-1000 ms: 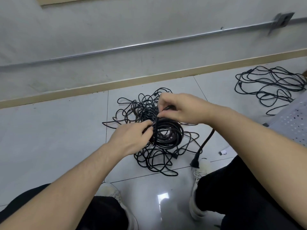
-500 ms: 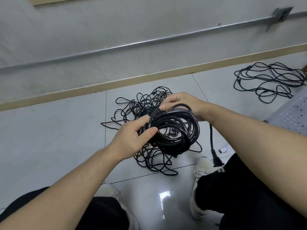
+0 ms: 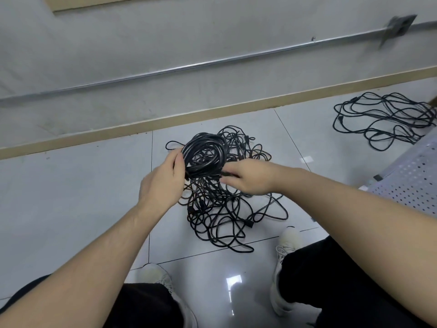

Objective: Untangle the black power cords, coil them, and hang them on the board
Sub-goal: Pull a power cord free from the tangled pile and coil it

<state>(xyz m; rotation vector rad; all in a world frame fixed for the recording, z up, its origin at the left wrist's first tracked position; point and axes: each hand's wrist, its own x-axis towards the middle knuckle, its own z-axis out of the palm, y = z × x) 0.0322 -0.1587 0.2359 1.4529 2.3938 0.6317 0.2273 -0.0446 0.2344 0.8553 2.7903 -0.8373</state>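
Raised since the earlier frame: our coiled black rubber power cord, gripped by left hand above the floor tangle. Right hand pinches its loose end; we should wrap it snugly.

One head-worn, wide-angle view looks forward and steeply down from above the person's own knees — both forearms reach in from the near edge, and the shoes stand on the tiled floor just below. The wall and its baseboard cross the far part, tilted. The hands lie close to the lens; straight lines bow toward the edges.
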